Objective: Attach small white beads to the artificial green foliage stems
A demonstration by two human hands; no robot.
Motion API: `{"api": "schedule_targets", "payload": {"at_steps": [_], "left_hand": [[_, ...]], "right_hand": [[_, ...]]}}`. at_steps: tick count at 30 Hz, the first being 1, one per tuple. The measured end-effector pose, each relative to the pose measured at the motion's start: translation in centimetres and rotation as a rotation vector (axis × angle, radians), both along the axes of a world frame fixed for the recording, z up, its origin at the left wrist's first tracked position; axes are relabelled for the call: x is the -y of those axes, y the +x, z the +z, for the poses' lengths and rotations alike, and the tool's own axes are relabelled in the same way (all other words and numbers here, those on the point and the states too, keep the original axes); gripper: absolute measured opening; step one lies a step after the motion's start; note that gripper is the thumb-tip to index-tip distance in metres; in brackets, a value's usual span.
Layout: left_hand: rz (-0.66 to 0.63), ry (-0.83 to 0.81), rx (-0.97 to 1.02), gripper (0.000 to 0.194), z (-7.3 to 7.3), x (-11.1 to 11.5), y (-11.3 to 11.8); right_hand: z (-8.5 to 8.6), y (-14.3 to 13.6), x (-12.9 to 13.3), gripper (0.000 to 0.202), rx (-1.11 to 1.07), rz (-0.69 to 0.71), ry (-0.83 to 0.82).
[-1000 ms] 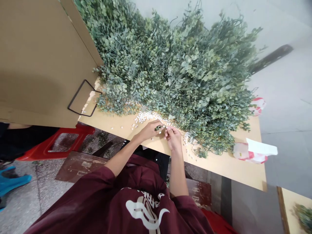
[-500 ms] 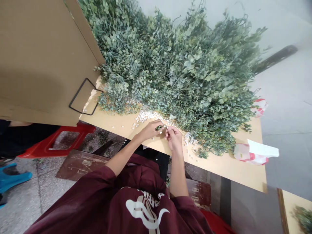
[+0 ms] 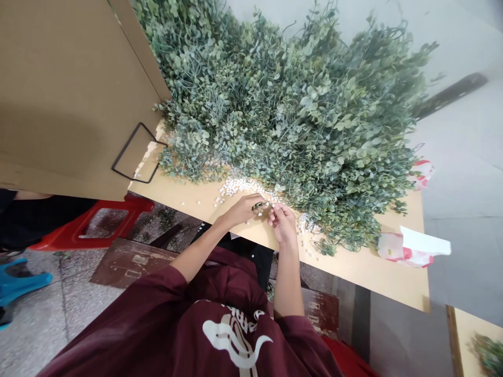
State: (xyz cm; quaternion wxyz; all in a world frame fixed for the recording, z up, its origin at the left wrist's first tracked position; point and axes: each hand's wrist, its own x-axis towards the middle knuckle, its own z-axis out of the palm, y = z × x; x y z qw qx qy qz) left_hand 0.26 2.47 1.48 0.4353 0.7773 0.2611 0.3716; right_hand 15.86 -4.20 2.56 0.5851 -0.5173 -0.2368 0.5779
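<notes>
My left hand (image 3: 246, 209) is closed around a small green sprig (image 3: 257, 206) with white tips, near the table's front edge. Close beside it on the right, the thumb and fingers of my right hand (image 3: 282, 222) are pinched at a small white piece (image 3: 273, 206) by the sprig's end. Scattered white pieces (image 3: 239, 185) lie on the wooden table (image 3: 173, 192) just beyond both hands. A large heap of green leafy stems (image 3: 283, 115) rises behind them.
A large cardboard box (image 3: 70, 94) stands at the left, with a black wire frame (image 3: 137, 152) by it. Red-and-white plastic packaging (image 3: 404, 251) lies at the table's right end. Red (image 3: 94, 225) and blue (image 3: 23, 285) stools stand at lower left, near a person's dark clothing.
My right hand has shifted very slightly to the right, away from my left hand. My left hand keeps its hold on the sprig. The whole view has shifted a little.
</notes>
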Motion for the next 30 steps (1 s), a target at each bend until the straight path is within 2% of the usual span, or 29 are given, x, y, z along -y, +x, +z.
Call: {"api": "schedule_targets", "payload": {"at_steps": [10,17,30], "left_hand": [[-0.017,-0.003,0.019,0.017,-0.07,0.03,-0.04],[-0.02,-0.002,-0.017,0.019,-0.23,0.06,-0.06],[-0.022,0.0,-0.057,0.024,-0.02,0.23,-0.21]], "right_hand": [[-0.06,-0.03,0.09,0.02,0.023,0.031,-0.007],[-0.15,-0.35,0.13,0.022,0.065,0.008,-0.005],[0.0,-0.55,0.34,0.022,0.12,0.055,-0.017]]}}
